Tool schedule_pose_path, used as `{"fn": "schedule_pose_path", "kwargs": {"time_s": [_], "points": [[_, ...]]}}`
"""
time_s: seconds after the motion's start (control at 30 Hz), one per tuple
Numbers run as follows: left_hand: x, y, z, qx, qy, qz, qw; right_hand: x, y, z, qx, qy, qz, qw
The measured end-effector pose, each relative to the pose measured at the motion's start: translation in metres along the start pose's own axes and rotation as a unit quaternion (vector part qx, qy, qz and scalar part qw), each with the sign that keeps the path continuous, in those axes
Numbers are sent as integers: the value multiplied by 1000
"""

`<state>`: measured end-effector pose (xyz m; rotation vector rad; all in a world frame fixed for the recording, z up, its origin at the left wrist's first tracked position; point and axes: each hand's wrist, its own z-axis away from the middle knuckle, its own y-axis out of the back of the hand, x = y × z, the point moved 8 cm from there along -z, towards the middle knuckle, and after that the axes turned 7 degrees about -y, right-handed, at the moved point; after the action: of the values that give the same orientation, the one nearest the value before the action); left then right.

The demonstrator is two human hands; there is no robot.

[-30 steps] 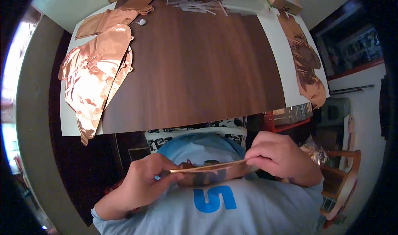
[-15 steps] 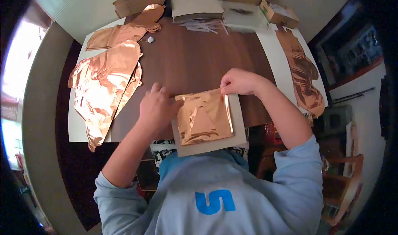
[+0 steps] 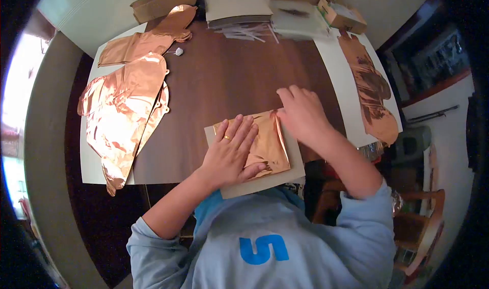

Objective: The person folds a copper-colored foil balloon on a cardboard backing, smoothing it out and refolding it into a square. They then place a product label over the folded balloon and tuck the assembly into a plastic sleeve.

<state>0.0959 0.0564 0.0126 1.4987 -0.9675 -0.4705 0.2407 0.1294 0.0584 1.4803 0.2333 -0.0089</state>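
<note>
I am seeing the folded foil balloon [image 3: 268, 142], copper-coloured and shiny, lying on a grey card [image 3: 254, 186] at the near edge of the table [image 3: 229, 80], in front of the person's torso. The card is showing past the foil on the near side and at both sides, and its near edge is reaching the light blue shirt [image 3: 214, 261].

On the left, I am laying the left hand [image 3: 230, 154] palm down over the left part of the foil, its grip open, fingers a little spread and thumb reaching across the near part; a gold ring [image 3: 227, 138] is showing on one finger. On the right, I am holding the right hand [image 3: 301, 113] at the far right corner of the foil, the thumb at that corner and the curled fingertips standing apart from it, so this grip is open too.

Farther out, large foil balloons [image 3: 125, 98] are lying spread along the left side, some overlapping, and a long creased foil piece [image 3: 371, 93] is lying along the right side. Toward the far edge, a stack of cards [image 3: 238, 9] is standing behind loose white strips [image 3: 249, 33], with clear plastic bags [image 3: 298, 20] and an open cardboard box [image 3: 341, 17] to their right.
</note>
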Motion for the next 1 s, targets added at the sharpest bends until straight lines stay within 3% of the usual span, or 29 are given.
{"fn": "schedule_pose_path", "kwargs": {"time_s": [0.03,0.1,0.2,0.3,0.5,0.6,0.63,0.73,0.83,0.93,1.0], "points": [[0,0,0,2,-3,-3,1000,-9,7,16,50,32,37,998],[-1,1,0,5,1,-16,1000,-27,7,61,165,133,-48,976],[-1,-1,2,23,-5,-8,1000,-51,-13,96,98,150,-157,971],[-3,2,4,37,3,49,998,-52,-52,106,57,116,-73,989],[-9,11,10,20,50,37,998,-37,-46,118,59,90,-93,990],[-11,13,14,25,62,38,997,-9,-30,139,169,79,-172,967],[-11,13,14,27,62,39,997,-1,-15,144,202,44,-161,965],[-11,10,13,23,65,27,997,48,-38,161,146,-106,-247,952],[-8,10,13,23,51,10,998,68,-94,176,-18,-214,-488,846],[-5,8,12,27,44,-4,999,44,-126,177,-126,-294,-722,614],[-3,7,12,35,41,-11,998,40,-125,172,-76,-306,-766,560]]}}
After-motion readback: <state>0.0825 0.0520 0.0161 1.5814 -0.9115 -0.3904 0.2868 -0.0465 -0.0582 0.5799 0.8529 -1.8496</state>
